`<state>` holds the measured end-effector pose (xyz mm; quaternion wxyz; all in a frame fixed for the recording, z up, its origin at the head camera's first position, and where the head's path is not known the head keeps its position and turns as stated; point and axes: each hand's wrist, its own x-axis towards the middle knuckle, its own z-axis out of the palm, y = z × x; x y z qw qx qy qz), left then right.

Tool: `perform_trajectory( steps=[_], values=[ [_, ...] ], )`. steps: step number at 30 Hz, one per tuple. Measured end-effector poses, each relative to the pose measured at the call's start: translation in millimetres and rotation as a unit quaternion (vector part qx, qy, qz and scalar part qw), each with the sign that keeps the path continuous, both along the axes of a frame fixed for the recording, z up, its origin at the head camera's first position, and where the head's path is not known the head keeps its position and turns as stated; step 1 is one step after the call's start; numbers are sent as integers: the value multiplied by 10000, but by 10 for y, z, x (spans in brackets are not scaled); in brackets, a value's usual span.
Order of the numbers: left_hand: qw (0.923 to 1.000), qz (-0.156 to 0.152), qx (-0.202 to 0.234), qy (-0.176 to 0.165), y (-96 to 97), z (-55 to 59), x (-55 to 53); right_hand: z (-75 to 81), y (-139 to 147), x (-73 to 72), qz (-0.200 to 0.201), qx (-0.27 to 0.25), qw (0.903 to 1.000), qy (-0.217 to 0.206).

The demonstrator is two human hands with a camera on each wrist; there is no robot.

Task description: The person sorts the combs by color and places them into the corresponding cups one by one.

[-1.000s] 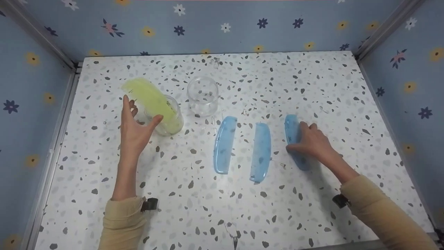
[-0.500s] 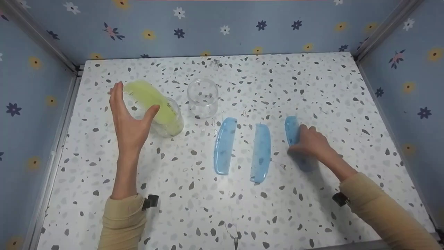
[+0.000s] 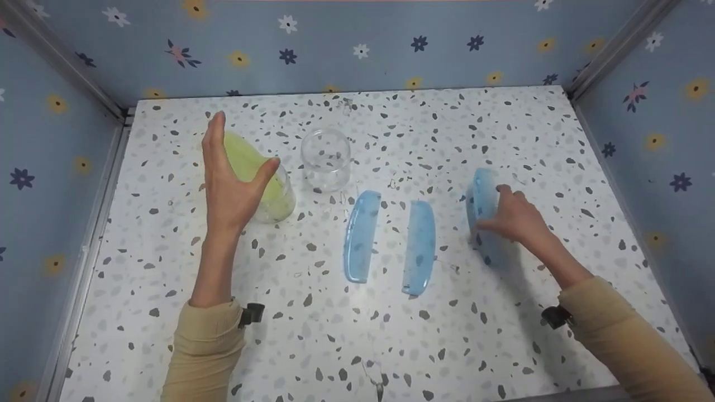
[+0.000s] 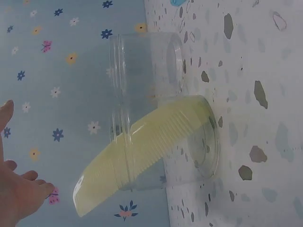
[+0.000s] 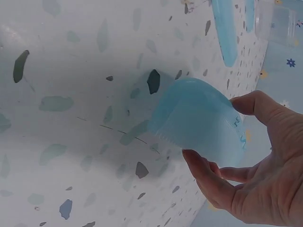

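Observation:
A yellow-green comb (image 3: pixel 241 156) leans inside a clear jar (image 3: pixel 287 204), its upper part sticking out past the rim. My left hand (image 3: pixel 228 192) is held beside it, thumb and fingers spread apart. The left wrist view shows a gap between that hand (image 4: pixel 21 194) and the comb (image 4: pixel 142 142). On the right, my right hand (image 3: pixel 516 216) pinches a blue comb (image 3: pixel 484 190) between thumb and fingers. In the right wrist view this blue comb (image 5: pixel 199 116) is tilted above the table, teeth towards the fingers.
Two more blue combs, a left one (image 3: pixel 363 237) and a right one (image 3: pixel 420 248), lie flat mid-table. A second clear jar (image 3: pixel 327 162) stands upright behind them, close to the first. Flower-patterned walls (image 3: pixel 385 61) bound the speckled table (image 3: pixel 313 340) at the back and sides.
The right hand has lifted its blue comb off the table and tilted it up. The left hand swung outward to the left, then came back right and further forward; the yellow-green comb stays in its jar.

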<state>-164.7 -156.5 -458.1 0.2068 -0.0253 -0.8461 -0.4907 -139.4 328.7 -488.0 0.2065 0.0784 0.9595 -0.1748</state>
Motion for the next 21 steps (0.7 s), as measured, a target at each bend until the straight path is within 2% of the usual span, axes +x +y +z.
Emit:
perform_trajectory(
  steps=[10, 21],
  values=[
    [9976, -518, 250, -376, 289, -68, -111, 228, 12, -55, -497, -503, 9935, 894],
    [9923, -761, 395, -891, 536, -199, -223, 355, -42, -28, -960, -1038, 9705, 1953]
  ],
)
